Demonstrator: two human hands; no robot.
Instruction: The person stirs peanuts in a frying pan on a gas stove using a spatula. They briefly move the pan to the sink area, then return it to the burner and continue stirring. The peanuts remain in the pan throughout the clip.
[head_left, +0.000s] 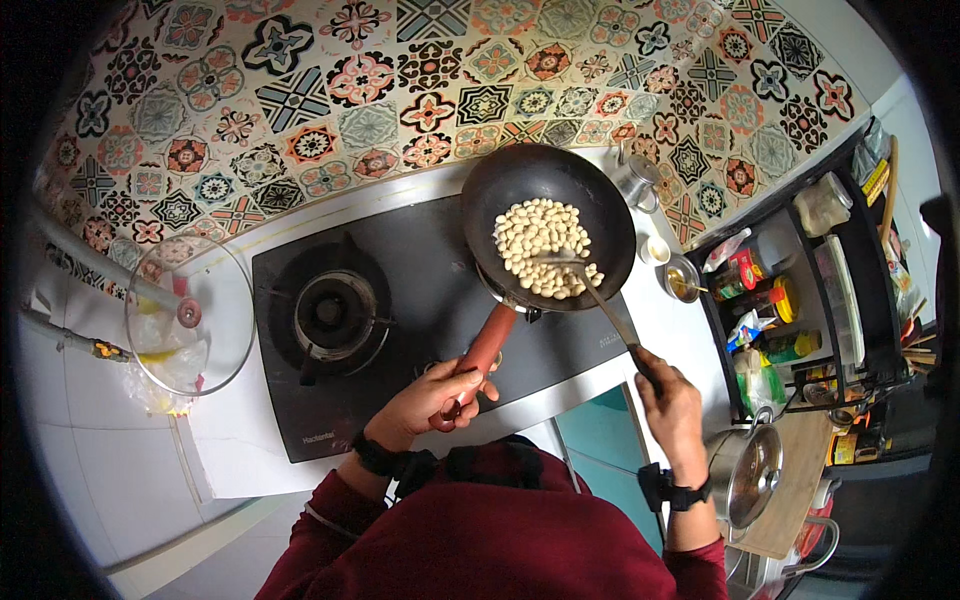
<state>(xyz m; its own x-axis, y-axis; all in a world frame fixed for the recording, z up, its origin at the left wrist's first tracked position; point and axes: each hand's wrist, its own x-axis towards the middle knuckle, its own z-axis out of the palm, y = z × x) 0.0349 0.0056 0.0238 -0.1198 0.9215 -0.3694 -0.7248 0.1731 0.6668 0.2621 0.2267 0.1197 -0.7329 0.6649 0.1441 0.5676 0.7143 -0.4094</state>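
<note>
My left hand (442, 394) grips the reddish-brown handle (489, 341) of a dark wok (549, 161), which sits over the right side of the black gas hob (442, 322). Many pale, oval beans or nuts (541, 229) lie in the wok, mostly on its lower middle part. My right hand (667, 397) is closed around the dark handle of a metal spatula (606, 309). The spatula's blade rests among the pale pieces and is partly covered by them. The burner beneath the wok is hidden.
An uncovered burner (328, 311) is on the left, beside a round glass lid (246, 322) over plastic bags. Right of the wok stand a metal jug (636, 180), a small white cup (655, 250) and a metal bowl (681, 277). A condiment rack (806, 247) and lidded pot (724, 472) are farther right.
</note>
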